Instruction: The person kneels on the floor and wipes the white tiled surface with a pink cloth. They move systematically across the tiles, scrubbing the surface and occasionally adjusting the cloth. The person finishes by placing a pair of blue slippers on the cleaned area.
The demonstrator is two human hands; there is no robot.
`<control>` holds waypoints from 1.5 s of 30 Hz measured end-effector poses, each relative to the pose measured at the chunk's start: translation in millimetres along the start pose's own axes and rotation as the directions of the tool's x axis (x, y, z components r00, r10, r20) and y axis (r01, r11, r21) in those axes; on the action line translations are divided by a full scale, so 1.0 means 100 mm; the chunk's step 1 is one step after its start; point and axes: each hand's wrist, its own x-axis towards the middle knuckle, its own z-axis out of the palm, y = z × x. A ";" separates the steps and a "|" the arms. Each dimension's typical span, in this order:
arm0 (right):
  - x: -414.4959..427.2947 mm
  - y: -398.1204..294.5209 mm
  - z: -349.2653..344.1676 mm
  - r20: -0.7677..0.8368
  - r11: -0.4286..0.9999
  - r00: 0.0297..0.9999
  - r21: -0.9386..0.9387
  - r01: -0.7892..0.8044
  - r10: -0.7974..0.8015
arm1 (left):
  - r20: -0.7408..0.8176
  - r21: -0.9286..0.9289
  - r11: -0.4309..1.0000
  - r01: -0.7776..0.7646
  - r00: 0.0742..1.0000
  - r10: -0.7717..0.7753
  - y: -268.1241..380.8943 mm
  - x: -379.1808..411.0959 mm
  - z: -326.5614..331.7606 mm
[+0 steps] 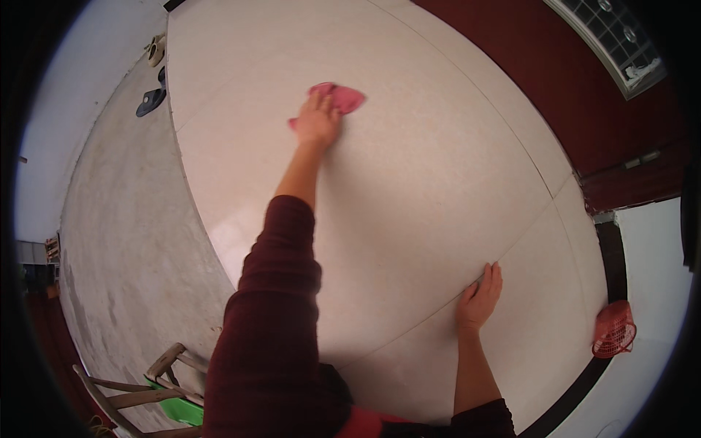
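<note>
A pink cloth (348,99) lies on the pale floor tiles (405,180), partly covered by my left hand (319,125). That arm is stretched far forward, and the hand is slightly blurred. The cloth sticks out past the fingertips, and a small corner shows beside the wrist. My right hand (480,302) rests palm down on the tiles, nearer to me and to the right. Its fingers lie flat across a tile joint (421,323) with nothing in them.
Left of the tile edge lies a concrete floor (126,208) with a dark slipper (151,102) and a beige shoe (156,52). A wooden frame (145,395) stands lower left by a green object (181,409). On the right are a red plastic basket (613,331) and a dark red door (547,82).
</note>
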 end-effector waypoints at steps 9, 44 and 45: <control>0.01 -0.01 0.01 -0.014 0.998 1.000 0.051 -0.021 0.022 | -0.131 0.209 0.860 0.466 0.885 -0.447 -2.23 -1.11 -1.03; 0.05 -0.01 0.02 -0.042 0.996 0.997 0.058 -0.061 0.064 | 0.094 -0.352 0.672 -0.651 0.690 0.718 3.16 -2.22 0.56; 0.03 0.02 0.02 -0.047 0.996 0.997 0.057 -0.063 0.065 | 0.110 -0.365 0.679 -0.637 0.695 0.711 3.32 -2.21 0.65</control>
